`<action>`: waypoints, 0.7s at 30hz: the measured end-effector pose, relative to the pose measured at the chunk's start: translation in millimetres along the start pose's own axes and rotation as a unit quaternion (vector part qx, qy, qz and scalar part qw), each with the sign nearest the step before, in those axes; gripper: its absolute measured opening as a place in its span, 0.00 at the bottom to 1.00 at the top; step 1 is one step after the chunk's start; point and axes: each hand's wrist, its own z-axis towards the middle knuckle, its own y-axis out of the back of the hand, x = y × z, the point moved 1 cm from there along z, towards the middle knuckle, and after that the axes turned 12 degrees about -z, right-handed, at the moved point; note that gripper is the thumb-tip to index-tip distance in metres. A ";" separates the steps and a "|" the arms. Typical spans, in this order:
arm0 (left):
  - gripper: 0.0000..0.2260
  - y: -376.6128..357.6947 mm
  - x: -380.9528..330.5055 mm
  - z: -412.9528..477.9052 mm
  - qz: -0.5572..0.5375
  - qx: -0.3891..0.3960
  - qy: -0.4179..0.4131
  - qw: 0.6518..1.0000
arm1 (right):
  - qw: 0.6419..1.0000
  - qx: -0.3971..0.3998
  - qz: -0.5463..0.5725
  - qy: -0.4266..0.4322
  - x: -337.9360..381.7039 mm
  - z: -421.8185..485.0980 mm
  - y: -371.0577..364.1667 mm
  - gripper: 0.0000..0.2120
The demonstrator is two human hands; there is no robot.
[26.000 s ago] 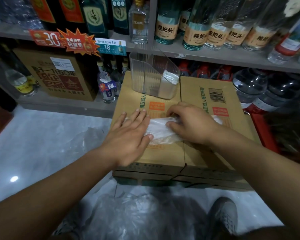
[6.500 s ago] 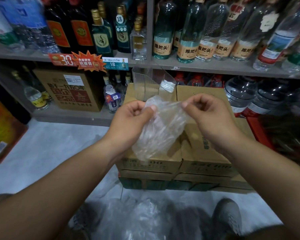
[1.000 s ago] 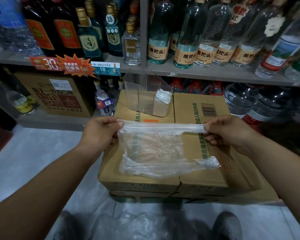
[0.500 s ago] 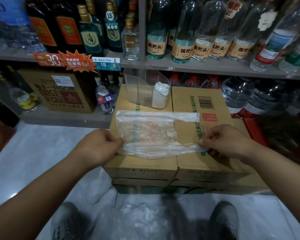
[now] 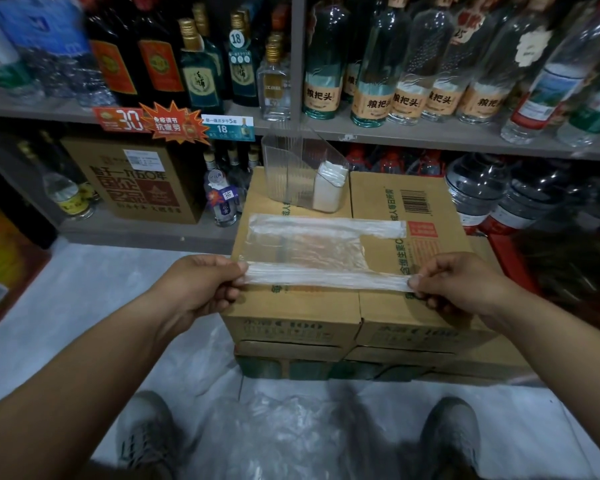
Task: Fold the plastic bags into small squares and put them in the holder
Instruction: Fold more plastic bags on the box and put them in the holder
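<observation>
A clear plastic bag (image 5: 309, 245) lies spread flat on top of the cardboard boxes (image 5: 426, 202). My left hand (image 5: 201, 284) pinches the left end of its near edge, and my right hand (image 5: 458, 282) pinches the right end. That near edge is pulled taut into a narrow white band between the two hands. Behind the bag stands a clear plastic holder (image 5: 291, 171) with several folded white bags (image 5: 329, 188) packed into its right end.
Shelves of glass bottles (image 5: 371, 71) rise right behind the boxes. More loose clear bags (image 5: 278, 434) lie on the floor between my two shoes (image 5: 451, 434). A brown carton (image 5: 136, 178) sits on the low shelf at left, large water jugs (image 5: 478, 188) at right.
One second ago the bag hung stretched in the air between my hands. It has since been laid on the boxes, and my hands have drawn its near edge tight and slightly toward me.
</observation>
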 end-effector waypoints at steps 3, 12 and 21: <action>0.07 -2.3 2.5 2.1 0.085 -0.040 -0.043 0.995 | 0.999 -0.006 -0.051 0.002 -2.1 -1.4 -0.5 0.08; 0.07 -12.3 -7.9 0.6 0.420 -0.107 -0.255 0.864 | 0.903 -0.126 -0.407 0.058 23.2 -9.9 -2.8 0.20; 0.28 -46.7 -9.2 56.5 0.556 0.054 -0.350 0.752 | 0.903 -0.032 -0.370 0.218 76.5 23.7 -69.1 0.32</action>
